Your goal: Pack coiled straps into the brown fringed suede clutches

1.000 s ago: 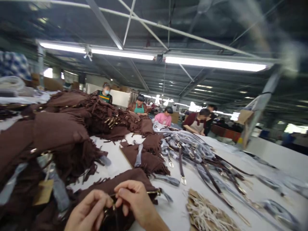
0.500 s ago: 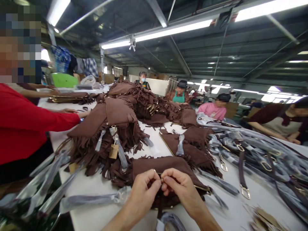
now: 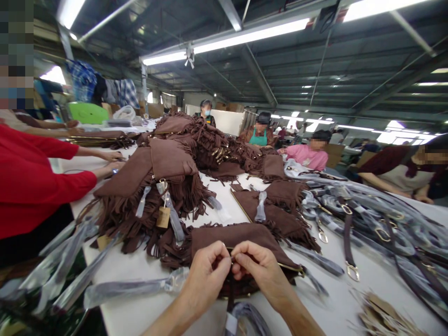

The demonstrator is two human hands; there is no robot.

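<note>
Both hands meet over a brown fringed bag [image 3: 241,234] lying on the white table with its gold zip toward me. My left hand [image 3: 210,267] is pinched, thumb against fingers, just left of the bag's middle. My right hand [image 3: 254,266] pinches close beside it, fingertips almost touching the left ones. Whatever is between the fingertips is too small and covered to make out. Below the hands hangs a dark strap, and a plastic-wrapped coil [image 3: 249,317] lies at the near edge. A plastic-wrapped strap [image 3: 133,290] extends to the left.
Brown fringed bags [image 3: 168,158] are heaped at centre left, one with a tan tag [image 3: 163,217]. Another bag [image 3: 276,210] lies behind mine. Wrapped straps with gold clasps [image 3: 367,219] cover the right side, near tan tags [image 3: 388,312]. A red-sleeved person [image 3: 42,177] works at left.
My hands keep the same pinched pose over the bag, shifted very slightly. The view has tilted a little, and the red-sleeved person has leaned away to the left.
</note>
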